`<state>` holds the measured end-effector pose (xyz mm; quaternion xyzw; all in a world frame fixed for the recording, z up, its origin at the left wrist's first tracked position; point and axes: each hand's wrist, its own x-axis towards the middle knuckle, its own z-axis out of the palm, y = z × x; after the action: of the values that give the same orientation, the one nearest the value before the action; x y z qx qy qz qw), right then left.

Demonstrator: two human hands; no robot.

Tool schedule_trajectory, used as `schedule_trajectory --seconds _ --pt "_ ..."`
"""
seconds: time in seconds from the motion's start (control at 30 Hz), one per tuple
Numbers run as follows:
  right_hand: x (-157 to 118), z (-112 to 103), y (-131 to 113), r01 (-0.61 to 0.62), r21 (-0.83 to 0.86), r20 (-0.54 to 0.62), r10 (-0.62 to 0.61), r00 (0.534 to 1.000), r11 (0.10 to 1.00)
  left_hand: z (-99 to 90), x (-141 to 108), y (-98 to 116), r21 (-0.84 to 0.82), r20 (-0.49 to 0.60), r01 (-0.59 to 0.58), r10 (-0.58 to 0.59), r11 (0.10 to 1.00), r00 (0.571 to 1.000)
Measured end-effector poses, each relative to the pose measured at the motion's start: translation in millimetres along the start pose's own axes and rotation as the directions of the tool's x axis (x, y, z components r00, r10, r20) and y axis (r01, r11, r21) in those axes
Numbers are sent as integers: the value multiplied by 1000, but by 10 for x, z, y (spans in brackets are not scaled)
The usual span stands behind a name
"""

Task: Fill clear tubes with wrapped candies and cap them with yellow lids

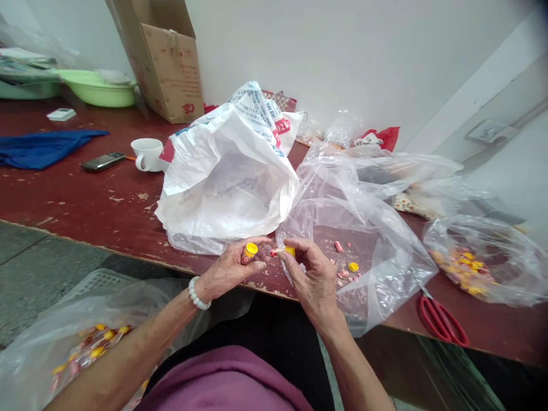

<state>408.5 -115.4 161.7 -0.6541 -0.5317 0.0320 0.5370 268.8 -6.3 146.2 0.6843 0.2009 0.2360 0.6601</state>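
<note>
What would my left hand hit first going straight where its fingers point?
Your left hand would probably meet the small red-and-white piece by your right hand; depth is unclear.

We count one yellow-rimmed tube (250, 252) in our left fingers (256, 266), one yellow piece (290, 250) at our right fingers (306, 246), one white mug (148, 153), one phone (103, 162), one cardboard box (173, 71), one pair of red-handled scissors (433, 313)

The left hand (229, 265) holds a yellow-rimmed tube (249, 254) — the right hand (314, 278) pinches a small red piece (273, 252).
</note>
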Motion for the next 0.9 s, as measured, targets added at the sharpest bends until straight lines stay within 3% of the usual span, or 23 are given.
schedule_trajectory --seconds 0.1,0.23,0.33,0.43,0.53,0.67,0.77,0.9 --pt "-52 1 -4 -78 129 14 77 997 989 45 -31 4 -312 -17 83 -93 947 995" --pt "-158 13 -51 -63 178 96 46 994 982 59 17 -16 -734 -93 103 -250 671 964" --pt "-221 49 -73 35 91 79 -42 996 995 92 56 -32 -861 -71 122 -353 494 933" --pt "-240 95 -57 59 31 -45 -58 997 998 191 47 -59 -896 -28 139 -367 421 930" --pt "-223 108 -2 61 -4 -98 -62 993 998 305 -19 -113 -890 22 170 -332 423 943" --pt "-198 58 103 -40 -42 -116 35 993 998 362 -159 -192 -776 67 245 -310 582 948" --pt "-201 13 136 -95 -33 -38 94 995 995 348 -233 -211 -675 140 289 -267 679 954" --pt "-242 1 117 -70 -43 98 74 992 997 347 -250 -194 -680 140 288 -267 674 954"
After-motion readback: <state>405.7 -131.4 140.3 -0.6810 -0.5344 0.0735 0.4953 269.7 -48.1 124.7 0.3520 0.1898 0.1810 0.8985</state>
